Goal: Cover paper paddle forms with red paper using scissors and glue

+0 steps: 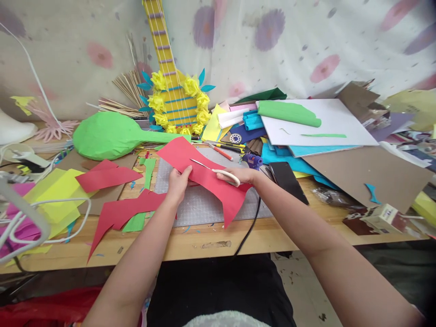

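Note:
A sheet of red paper (211, 175) with curved cut edges is held up above a grey cutting mat (200, 211). My left hand (179, 182) pinches its near left edge, thumb on top. In my right hand (238, 175) are scissors (227, 176) with pale handles, their blades lying over the red paper and pointing left. Part of my right fingers is hidden behind the handles and the paper. Left of my left hand, red paper offcuts (124, 211) lie on the table over a green scrap (134, 222).
Behind the mat lies a green paper-covered, lute-shaped piece (109, 136). A yellow paper guitar (177, 104) with yellow flowers leans at the back. To the right are a purple glue gun (252, 160), a black phone-like slab (288, 181), cardboard (368, 172) and a drink carton (379, 218).

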`<state>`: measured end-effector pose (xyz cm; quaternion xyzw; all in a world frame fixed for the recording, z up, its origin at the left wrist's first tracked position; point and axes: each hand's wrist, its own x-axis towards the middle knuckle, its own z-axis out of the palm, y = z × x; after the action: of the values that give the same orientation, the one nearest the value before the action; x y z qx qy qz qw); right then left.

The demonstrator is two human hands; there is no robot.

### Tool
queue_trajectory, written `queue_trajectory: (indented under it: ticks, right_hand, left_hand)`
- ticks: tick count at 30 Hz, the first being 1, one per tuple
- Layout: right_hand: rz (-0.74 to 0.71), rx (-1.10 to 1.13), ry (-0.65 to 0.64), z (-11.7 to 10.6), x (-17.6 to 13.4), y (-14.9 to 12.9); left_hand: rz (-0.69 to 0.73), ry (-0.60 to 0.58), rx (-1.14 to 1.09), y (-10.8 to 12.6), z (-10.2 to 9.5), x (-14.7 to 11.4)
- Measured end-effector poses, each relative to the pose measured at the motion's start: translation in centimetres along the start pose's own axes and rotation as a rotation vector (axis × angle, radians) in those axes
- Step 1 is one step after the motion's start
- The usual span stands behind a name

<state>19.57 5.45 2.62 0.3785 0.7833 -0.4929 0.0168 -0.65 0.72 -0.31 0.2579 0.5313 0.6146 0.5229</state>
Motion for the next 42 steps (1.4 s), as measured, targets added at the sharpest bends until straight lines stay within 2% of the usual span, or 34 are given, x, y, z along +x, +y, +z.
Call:
queue_trajectory:
  ticks: [7,14,25,34,42]
  right_hand:
    - [-0.012,0.044,-0.075,0.4,0.1,0.3]
    - [0.056,0.08,-0.032,0.7,0.4,-0.3]
    - [0.005,0.058,0.049,0.5,1.0,0.8]
    - [0.039,0.03,0.069,0.4,0.8,0.2]
    - [0.039,0.06,0.027,0.2,1.1,0.3]
  left_hand:
    - [0.011,0.121,-0.032,0.5,-0.6,0.8]
    - [-0.008,0.047,-0.001,0.1,0.0,0.1]
    - [0.027,0.055,0.007,-0.2,-0.2,0.4]
    - [0.004,0.051,-0.011,-0.2,-0.1,0.4]
    - [-0.005,0.029,-0.024,-0.1,-0.1,0.3]
